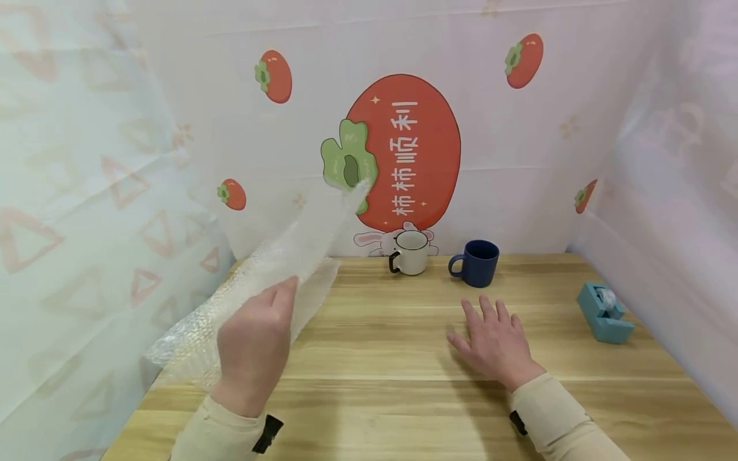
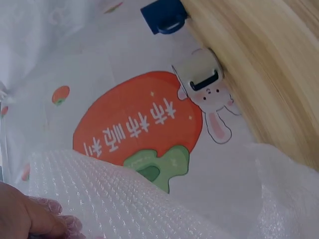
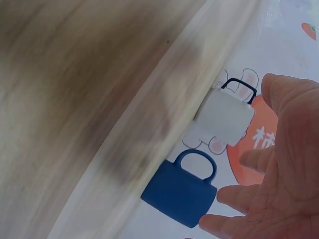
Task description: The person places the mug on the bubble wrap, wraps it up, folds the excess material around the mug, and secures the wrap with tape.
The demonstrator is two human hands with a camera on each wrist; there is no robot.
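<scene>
My left hand [image 1: 256, 339] grips a sheet of clear bubble wrap [image 1: 254, 282], which hangs above the left side of the table. In the left wrist view the bubble wrap [image 2: 114, 199] bunches at the fingers [image 2: 30, 214]. My right hand [image 1: 492, 339] is held palm down over the table with its fingers spread and nothing in them. Ahead of it stands a dark blue mug [image 1: 480, 264], handle to the left. Beside that is a white enamel mug [image 1: 412, 253] with a black handle. Both mugs [image 3: 182, 191] appear past the right fingers in the right wrist view.
A teal tape dispenser [image 1: 605, 314] with a roll of tape sits near the right edge of the wooden table [image 1: 392, 397]. White printed cloth [image 1: 507, 166] hangs behind the mugs and along both sides.
</scene>
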